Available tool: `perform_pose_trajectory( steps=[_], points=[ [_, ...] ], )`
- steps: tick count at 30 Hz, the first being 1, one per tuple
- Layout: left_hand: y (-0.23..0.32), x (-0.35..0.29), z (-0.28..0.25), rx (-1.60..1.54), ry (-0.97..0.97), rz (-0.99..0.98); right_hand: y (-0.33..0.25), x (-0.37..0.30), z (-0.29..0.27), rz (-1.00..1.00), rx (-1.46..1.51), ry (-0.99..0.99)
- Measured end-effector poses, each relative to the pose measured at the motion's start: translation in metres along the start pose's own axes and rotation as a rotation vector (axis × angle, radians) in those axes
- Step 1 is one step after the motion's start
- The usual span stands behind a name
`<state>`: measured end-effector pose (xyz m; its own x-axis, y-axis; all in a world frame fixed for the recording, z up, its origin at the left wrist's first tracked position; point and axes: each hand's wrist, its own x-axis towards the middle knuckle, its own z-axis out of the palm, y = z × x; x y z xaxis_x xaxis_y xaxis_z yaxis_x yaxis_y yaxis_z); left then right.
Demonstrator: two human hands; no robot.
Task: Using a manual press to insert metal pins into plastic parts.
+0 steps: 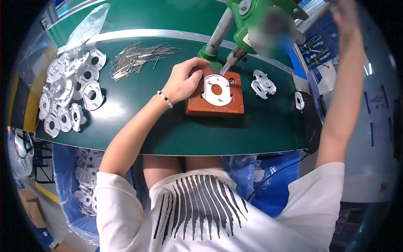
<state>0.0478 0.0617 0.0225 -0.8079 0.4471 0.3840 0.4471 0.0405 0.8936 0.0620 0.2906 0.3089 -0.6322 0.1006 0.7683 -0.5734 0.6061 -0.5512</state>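
Observation:
My left hand (184, 80) grips the far left corner of an orange fixture block (194, 107), its thumb lying along the side. A white plastic ring-shaped part (224, 98) lies flat on the block, its round opening showing orange beneath. Above the block's far edge hangs the metal tip (232, 59) of a green bench press (241, 31); I cannot tell whether it touches anything. My right hand (346, 17) is raised high at the far right, beside the press, blurred and partly cut off by the frame edge. Whether it holds a lever cannot be made out.
White plastic parts (63, 90) are heaped at the left of the green table (138, 134). Thin metal pins (136, 59) lie behind my left hand. A few white parts (263, 84) sit right of the block. Blue-lined bins (67, 185) stand below the front edge.

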Motion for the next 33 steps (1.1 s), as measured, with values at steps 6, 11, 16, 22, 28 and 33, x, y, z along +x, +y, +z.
perform_pose_trajectory(
  steps=[6, 11, 16, 22, 28, 33],
  points=[
    [-0.002, -0.004, -0.015, 0.216, -0.018, 0.17, 0.133, -0.073, 0.066, 0.883, 0.688, -0.164],
    [0.018, -0.009, -0.009, 0.399, -0.131, 0.328, 0.159, -0.135, 0.054, 1.024, 0.759, -0.002],
    [0.034, -0.015, -0.012, 0.208, -0.121, 0.312, 0.155, -0.2, 0.053, 0.423, 0.186, -0.042],
    [0.038, 0.002, -0.038, 0.099, 0.124, 0.355, 0.165, -0.238, 0.022, -0.046, -0.509, -0.173],
    [-0.021, 0.003, -0.208, 0.572, 0.785, 0.273, 0.17, -0.261, -0.001, -0.054, -0.616, -0.339],
    [-0.071, -0.058, -0.368, 0.964, 1.271, 0.094, 0.163, -0.255, 0.012, 0.023, -0.556, -0.38]
  ],
)
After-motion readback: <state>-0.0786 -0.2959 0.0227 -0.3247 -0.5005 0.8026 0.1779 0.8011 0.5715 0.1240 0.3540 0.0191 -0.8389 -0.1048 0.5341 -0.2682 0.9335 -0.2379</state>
